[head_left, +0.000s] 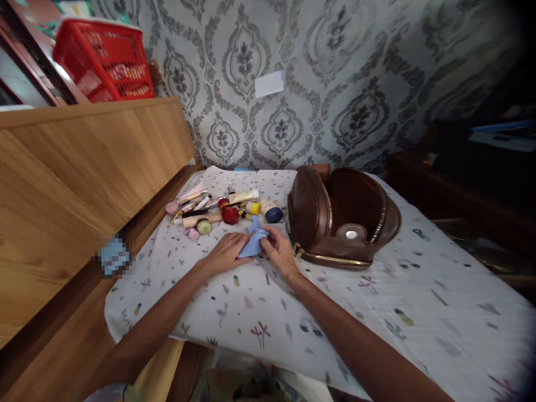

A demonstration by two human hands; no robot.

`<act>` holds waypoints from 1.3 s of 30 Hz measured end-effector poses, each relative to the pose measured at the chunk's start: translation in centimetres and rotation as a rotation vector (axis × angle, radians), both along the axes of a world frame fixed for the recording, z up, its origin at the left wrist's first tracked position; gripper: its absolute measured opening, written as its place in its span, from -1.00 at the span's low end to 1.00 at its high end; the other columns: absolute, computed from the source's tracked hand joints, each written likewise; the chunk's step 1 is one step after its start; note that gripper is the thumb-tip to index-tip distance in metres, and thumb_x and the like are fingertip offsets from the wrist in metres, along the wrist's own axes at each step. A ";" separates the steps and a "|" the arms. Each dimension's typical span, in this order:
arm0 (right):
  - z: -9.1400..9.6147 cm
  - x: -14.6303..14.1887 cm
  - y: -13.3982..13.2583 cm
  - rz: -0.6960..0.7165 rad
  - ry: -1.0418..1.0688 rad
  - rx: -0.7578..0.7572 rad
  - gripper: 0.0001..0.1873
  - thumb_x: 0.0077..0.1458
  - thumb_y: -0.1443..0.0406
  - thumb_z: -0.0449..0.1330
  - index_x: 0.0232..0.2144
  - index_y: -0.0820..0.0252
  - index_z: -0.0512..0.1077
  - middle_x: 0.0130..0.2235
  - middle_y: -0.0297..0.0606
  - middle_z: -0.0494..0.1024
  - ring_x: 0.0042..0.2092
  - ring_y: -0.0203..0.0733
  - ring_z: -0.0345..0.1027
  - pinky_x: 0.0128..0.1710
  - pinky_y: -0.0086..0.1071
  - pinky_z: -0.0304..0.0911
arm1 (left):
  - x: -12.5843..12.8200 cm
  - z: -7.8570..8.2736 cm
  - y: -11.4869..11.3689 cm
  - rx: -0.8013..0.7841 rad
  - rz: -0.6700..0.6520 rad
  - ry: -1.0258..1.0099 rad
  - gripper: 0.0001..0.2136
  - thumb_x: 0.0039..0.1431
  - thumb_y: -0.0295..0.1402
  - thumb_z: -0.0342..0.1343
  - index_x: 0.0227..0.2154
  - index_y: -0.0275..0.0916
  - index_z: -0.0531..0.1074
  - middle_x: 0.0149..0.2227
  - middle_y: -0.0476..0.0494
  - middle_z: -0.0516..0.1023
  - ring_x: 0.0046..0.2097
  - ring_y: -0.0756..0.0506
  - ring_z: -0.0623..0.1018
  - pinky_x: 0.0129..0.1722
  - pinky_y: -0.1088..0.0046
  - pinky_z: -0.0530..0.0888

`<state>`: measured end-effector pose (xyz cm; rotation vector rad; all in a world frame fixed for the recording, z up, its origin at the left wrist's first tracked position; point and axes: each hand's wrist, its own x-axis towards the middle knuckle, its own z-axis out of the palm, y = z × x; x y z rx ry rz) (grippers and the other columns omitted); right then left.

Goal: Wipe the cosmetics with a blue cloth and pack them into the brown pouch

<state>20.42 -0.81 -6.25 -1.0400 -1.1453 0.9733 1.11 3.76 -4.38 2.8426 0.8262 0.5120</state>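
Note:
Between my hands is a light blue cloth [252, 245], bunched up above the patterned sheet. My left hand [228, 252] grips its left side, and the fingers of my right hand [280, 251] pinch it from the right. Anything wrapped inside the cloth is hidden. Just beyond lies a pile of cosmetics: a dark red container [230, 215], a cream tube [244, 196], a bottle with a dark blue cap [273, 213], a round green-lidded pot [204, 226] and several brushes and pens. To the right of my right hand stands a brown leather bag [307, 218], unzipped, its inside dark.
A white printed sheet [251, 312] covers the surface. On the left rises a wooden panel [100, 162] with a red plastic basket [104, 58] on top. Patterned wallpaper [238, 61] closes off the back. Dark furniture [419, 173] borders the right side.

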 end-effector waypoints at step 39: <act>0.3 -5.2 13.8 -0.091 -1.121 0.137 -0.41 -0.16 0.16 0.40 -0.03 0.17 0.45 -0.11 -0.04 0.46 -0.07 0.17 0.38 -0.14 -0.06 0.33 | -1.3 0.1 1.1 0.041 0.063 0.064 -0.71 0.29 -0.25 0.09 0.01 -0.26 0.37 -0.03 -0.23 0.59 0.02 -0.20 0.58 -0.24 0.35 0.48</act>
